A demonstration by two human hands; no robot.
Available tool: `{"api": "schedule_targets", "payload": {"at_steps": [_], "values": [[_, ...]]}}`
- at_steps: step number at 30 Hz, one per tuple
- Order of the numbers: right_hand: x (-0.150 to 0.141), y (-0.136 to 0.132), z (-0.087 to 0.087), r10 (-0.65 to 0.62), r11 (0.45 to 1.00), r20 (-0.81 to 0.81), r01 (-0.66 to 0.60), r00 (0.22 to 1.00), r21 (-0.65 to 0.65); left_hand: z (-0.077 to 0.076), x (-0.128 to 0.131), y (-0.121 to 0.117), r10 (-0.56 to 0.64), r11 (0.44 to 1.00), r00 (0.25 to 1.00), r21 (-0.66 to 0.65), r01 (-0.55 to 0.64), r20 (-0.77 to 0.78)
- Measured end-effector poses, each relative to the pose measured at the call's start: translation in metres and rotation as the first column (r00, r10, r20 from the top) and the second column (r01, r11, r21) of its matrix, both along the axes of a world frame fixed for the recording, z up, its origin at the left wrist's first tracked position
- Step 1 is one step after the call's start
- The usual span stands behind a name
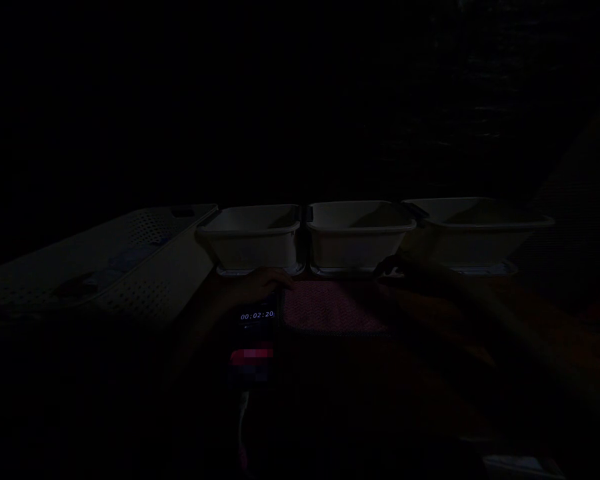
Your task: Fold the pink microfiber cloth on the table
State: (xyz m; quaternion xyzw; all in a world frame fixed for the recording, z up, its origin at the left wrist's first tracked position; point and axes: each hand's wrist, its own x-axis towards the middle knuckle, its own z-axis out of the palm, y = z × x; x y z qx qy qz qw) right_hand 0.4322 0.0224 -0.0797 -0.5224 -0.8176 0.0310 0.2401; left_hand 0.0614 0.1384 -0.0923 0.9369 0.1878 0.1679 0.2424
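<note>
The picture is very dark. My left hand (260, 283) lies on the table just in front of the left white tub (253, 257), above a phone (257, 337) whose screen shows a timer. Its fingers are too dim to read. My right hand (405, 270) reaches to the front of the middle white tub (355, 253), at the far right corner of a reddish cloth (330, 308). Whether it holds anything is lost in the dark. A third white tub (475, 243) stands to the right.
A pale perforated basket (130, 273) lies tipped at the left, holding dim items. The three tubs stand side by side along the table's far part. A cable (243, 420) runs down from the phone. A pale object (523, 465) shows at the bottom right.
</note>
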Motion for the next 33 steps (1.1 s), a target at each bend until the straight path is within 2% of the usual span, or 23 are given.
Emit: {"api": "schedule_targets", "payload": {"at_steps": [3,6,8,9,10,11,12,16,33], "values": [[-0.039,-0.003,0.005,0.06,0.994,0.026,-0.058,0.998,-0.093,-0.004,0.0,0.003,-0.003,1.0,1.0,0.014,0.002,0.021],[-0.081,-0.012,0.002,0.227,0.961,0.01,-0.222,0.974,-0.164,-0.006,-0.001,0.005,-0.008,1.0,0.999,0.016,0.007,0.034],[-0.101,-0.017,-0.007,0.313,0.939,0.014,-0.307,0.95,-0.153,-0.006,-0.001,0.005,-0.006,1.0,0.999,0.013,0.006,0.037],[-0.108,-0.017,-0.014,0.397,0.913,0.061,-0.388,0.916,-0.123,-0.006,0.0,0.005,-0.004,1.0,0.999,0.014,0.004,0.038],[-0.112,-0.017,-0.02,0.415,0.909,0.09,-0.408,0.905,-0.084,-0.006,0.0,0.005,-0.002,1.0,0.999,0.013,0.001,0.038],[-0.114,-0.016,-0.027,0.42,0.907,0.132,-0.416,0.898,-0.06,-0.006,0.0,0.005,-0.001,1.0,0.999,0.012,0.0,0.038],[-0.114,-0.014,-0.033,0.374,0.928,0.15,-0.37,0.915,-0.053,-0.006,0.001,0.005,0.0,1.0,0.999,0.011,0.0,0.037],[-0.109,-0.009,-0.046,0.343,0.938,0.219,-0.32,0.913,-0.135,-0.008,0.002,0.007,0.004,1.0,0.999,0.004,-0.004,0.044],[-0.114,-0.015,-0.045,0.346,0.938,0.265,-0.322,0.9,-0.131,-0.012,0.002,0.009,0.035,0.999,0.999,0.01,-0.035,0.028]]}}
